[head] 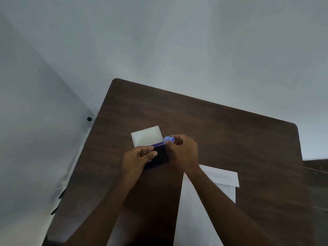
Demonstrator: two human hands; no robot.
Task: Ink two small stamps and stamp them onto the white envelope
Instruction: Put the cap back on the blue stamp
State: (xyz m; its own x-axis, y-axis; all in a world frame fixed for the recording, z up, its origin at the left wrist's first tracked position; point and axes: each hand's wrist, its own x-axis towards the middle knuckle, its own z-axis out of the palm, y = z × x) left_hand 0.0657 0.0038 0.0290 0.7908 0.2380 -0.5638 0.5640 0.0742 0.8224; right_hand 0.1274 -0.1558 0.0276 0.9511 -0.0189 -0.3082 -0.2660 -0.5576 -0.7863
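Note:
An ink pad (160,155) lies open on the dark wooden table (221,130), its dark pad toward me and its pale lid (147,136) folded back behind it. My left hand (137,159) grips the pad's left edge. A small light-blue stamp (168,139) sits pinched in the fingers of my right hand (182,153), just above the pad's far right corner. The white envelope (197,201) lies on the table near me, partly hidden under my right forearm.
The table's far and left edges meet pale walls. A black knob (89,119) sits on the left wall panel beside the table corner. A second wooden surface (317,183) adjoins on the right.

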